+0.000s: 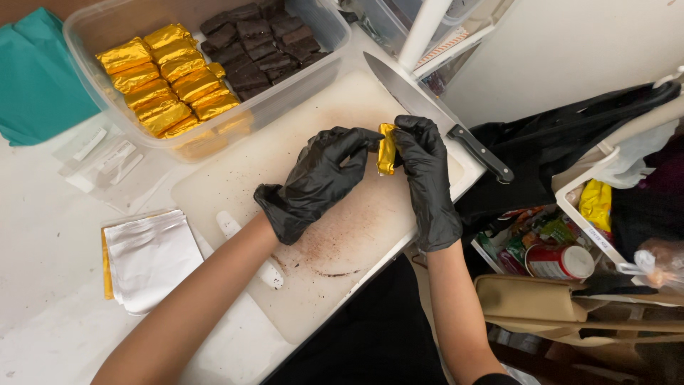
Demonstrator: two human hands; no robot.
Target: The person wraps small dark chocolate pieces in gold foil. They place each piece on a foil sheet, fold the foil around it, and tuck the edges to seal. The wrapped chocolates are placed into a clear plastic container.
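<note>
Both my hands wear black gloves and meet over a white cutting board (285, 164). Between them is a small bar wrapped in gold foil (387, 148), standing on end. My left hand (313, 182) pinches its left side with the fingertips. My right hand (426, 178) grips its right side and top. A clear plastic tub (107, 28) at the back holds several gold-wrapped bars (167, 78) on the left and bare dark brown bars (256, 46) on the right.
A large knife (434, 117) with a black handle lies on the board's far right edge. A stack of foil sheets (146, 257) lies at the left. A teal cloth (35, 78) is at the far left. A cluttered rack with bags and a can (559, 262) stands at the right.
</note>
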